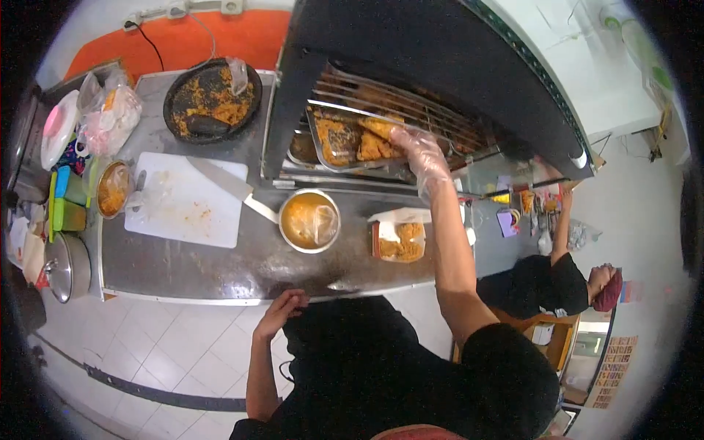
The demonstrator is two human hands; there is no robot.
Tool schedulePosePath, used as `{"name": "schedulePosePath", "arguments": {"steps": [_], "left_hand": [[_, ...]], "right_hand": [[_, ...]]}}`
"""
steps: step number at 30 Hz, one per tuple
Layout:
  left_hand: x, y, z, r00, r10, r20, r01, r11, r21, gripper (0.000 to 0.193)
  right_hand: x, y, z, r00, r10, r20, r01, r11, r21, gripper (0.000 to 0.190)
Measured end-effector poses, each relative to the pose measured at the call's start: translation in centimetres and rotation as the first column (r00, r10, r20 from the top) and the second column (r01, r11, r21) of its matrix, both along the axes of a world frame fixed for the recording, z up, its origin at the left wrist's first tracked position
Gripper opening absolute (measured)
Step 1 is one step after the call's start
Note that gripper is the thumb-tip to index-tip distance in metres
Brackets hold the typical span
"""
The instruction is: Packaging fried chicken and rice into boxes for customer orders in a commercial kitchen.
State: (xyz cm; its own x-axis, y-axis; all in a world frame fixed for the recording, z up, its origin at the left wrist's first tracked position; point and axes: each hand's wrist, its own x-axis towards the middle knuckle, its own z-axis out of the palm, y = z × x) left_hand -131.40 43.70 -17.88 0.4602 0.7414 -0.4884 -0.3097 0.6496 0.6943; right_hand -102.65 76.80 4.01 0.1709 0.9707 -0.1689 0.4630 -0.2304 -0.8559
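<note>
In a clear plastic glove, my right hand (pixel 423 154) grips a piece of fried chicken (pixel 377 126) inside the dark display cabinet (pixel 297 121). It is over a metal tray (pixel 330 164) that holds another fried piece (pixel 377 147) and crumbs. My left hand (pixel 283 312) is bare and hovers by the counter's front edge, fingers loosely bent, with nothing visible in it. Below the cabinet stands an open paper box (pixel 377 242) with fried pieces (pixel 410 242) in it. Left of the box is a round metal container (pixel 283 234) of orange food with a plastic bag inside.
A knife (pixel 220 179) lies across a white cutting board (pixel 214 228), its handle reaching the metal container. Behind sits a dark stone mortar (pixel 170 102) with orange paste. A bowl (pixel 113 190), bags (pixel 113 121) and a lidded pot (pixel 69 269) crowd the left. A co-worker (pixel 528 286) stands at right.
</note>
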Motion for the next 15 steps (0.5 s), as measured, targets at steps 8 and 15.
{"name": "schedulePosePath", "arguments": {"steps": [8, 15], "left_hand": [[0.7, -1.3, 0.8, 0.998, 0.034, -0.052, -0.036, 0.999, -0.039, 0.04], [1.8, -1.4, 1.8, 0.999, 0.033, -0.039, -0.035, 0.998, -0.049, 0.041]], "right_hand": [[3.0, -3.8, 0.5, 0.999, 0.018, -0.026, -0.017, 0.999, 0.03, 0.062], [5.4, -5.5, -1.8, 0.628, -0.085, -0.774, -0.014, 0.993, -0.121, 0.044]]}}
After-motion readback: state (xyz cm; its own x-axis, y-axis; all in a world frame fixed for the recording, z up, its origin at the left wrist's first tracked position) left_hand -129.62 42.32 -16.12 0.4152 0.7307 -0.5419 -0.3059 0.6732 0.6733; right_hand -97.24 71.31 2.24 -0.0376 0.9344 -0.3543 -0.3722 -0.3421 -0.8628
